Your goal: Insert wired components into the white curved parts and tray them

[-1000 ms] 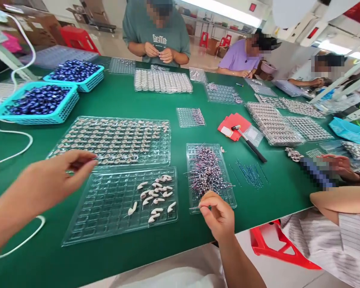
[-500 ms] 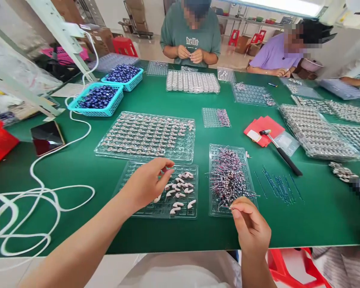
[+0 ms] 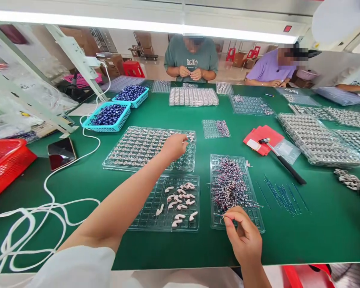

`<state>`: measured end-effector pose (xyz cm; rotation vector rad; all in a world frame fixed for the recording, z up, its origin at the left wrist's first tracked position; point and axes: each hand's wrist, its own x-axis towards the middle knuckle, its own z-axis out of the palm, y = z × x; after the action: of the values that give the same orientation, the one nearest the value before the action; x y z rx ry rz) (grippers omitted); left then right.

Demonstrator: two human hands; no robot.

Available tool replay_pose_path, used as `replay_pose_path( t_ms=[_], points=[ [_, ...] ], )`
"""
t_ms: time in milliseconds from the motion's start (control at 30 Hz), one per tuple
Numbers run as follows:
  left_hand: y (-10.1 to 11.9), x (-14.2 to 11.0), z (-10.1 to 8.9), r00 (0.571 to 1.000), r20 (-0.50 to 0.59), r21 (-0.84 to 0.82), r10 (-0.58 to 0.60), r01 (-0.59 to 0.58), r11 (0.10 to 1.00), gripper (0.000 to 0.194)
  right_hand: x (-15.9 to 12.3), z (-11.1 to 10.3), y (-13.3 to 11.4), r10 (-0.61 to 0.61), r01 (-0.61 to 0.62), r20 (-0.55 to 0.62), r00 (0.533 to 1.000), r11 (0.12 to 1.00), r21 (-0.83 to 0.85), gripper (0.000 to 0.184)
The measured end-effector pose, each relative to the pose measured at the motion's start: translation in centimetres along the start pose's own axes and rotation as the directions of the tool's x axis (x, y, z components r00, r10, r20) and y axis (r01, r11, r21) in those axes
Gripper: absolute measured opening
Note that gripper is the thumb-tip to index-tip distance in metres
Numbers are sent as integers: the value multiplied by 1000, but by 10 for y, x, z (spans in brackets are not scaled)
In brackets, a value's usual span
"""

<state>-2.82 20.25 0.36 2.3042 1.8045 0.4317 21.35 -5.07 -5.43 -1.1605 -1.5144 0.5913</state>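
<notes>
My left hand [image 3: 175, 147] reaches over the far right part of a clear tray [image 3: 108, 167] filled with rows of small pale pieces. Its fingers are curled together beside white pieces [image 3: 191, 138]; what they hold, if anything, is hidden. My right hand [image 3: 244, 237] pinches a small part with a thin wire [image 3: 219, 215]. That hand is at the near edge of a clear tray [image 3: 259, 224] heaped with thin-wired parts [image 3: 229, 184]. Between my arms, another clear tray [image 3: 168, 229] bears several loose white earphone-shaped shells [image 3: 180, 197].
Blue baskets [image 3: 108, 126] of dark blue pieces, a phone [image 3: 61, 153] and white cable [image 3: 48, 214] are on the left. A hammer [image 3: 285, 162], red packets [image 3: 259, 138], blue-green sticks [image 3: 283, 196] and stacked trays [image 3: 321, 138] lie right. Two people [image 3: 192, 60] work across the table.
My left hand has moved forward from over the near tray of loose shells to the far tray's right side. The right hand keeps its pinch near the wired parts. The view has tilted up.
</notes>
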Motion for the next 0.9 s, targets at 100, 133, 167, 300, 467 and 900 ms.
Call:
replay_pose_path(
  t_ms=[100, 133, 167, 300, 467, 900],
  points=[
    [5, 23, 17, 1000, 2, 16, 1, -1, 1000, 27, 1, 1, 1, -7, 7, 8, 1000, 1000, -20, 16],
    [6, 29, 22, 1000, 4, 23, -3, 3, 1000, 28, 1, 1, 1, -4, 4, 8, 1000, 1000, -25, 15],
    [6, 33, 27, 1000, 5, 30, -7, 7, 1000, 29, 1, 0, 1, -1, 1, 6, 1000, 1000, -30, 15],
    [9, 46, 37, 999, -8, 51, -33, 33, 998, 37, 2, 0, -1, -13, 13, -4, 1000, 999, -40, 14],
    [10, 59, 38, 993, 57, 78, -101, 97, 992, 30, 6, 1, -6, -38, 37, -21, 999, 998, -50, 15],
    [22, 55, 22, 990, 14, -46, -143, 143, 989, 23, 7, 2, -9, -45, 45, -34, 998, 999, -27, 15]
  ],
)
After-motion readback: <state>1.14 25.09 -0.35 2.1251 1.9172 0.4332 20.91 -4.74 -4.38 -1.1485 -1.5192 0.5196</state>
